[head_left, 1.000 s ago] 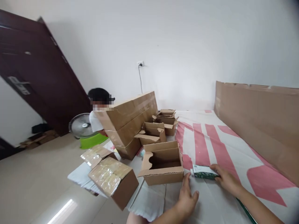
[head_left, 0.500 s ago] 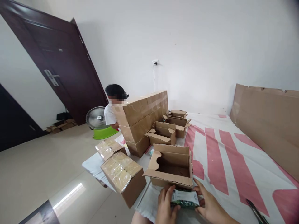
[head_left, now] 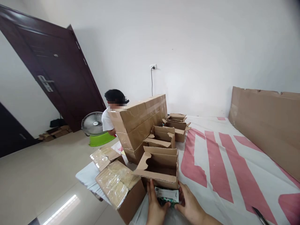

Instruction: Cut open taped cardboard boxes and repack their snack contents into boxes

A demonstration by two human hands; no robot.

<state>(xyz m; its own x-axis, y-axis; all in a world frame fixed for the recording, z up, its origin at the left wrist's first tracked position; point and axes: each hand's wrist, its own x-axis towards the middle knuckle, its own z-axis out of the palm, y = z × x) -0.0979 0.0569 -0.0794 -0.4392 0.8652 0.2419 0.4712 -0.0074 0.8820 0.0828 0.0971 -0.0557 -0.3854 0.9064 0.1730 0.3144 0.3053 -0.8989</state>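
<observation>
Between my two hands is a green-and-white packet (head_left: 167, 195), low in the view; whether it is one piece or several stacked I cannot tell. My left hand (head_left: 156, 203) grips its left side, fingers stretched toward the carton and thumb at the near edge. My right hand (head_left: 188, 203) closes on the right side, its thumb also at the near edge. Just beyond the packet stands an open cardboard carton (head_left: 156, 178), flaps spread outward. Its visible inside looks dark and bare.
More open cartons (head_left: 161, 143) line up behind, beside a stack of taped boxes (head_left: 131, 120). Closed taped boxes (head_left: 117, 178) stand left. A knife-like tool (head_left: 259, 215) lies right on the red-and-white sheet (head_left: 219, 168). A person (head_left: 108, 120) sits behind the stack, near a fan (head_left: 93, 123).
My hands and the packet have moved left, and the nearest open carton has shifted left over the sheet too. The whole view has also shifted slightly.
</observation>
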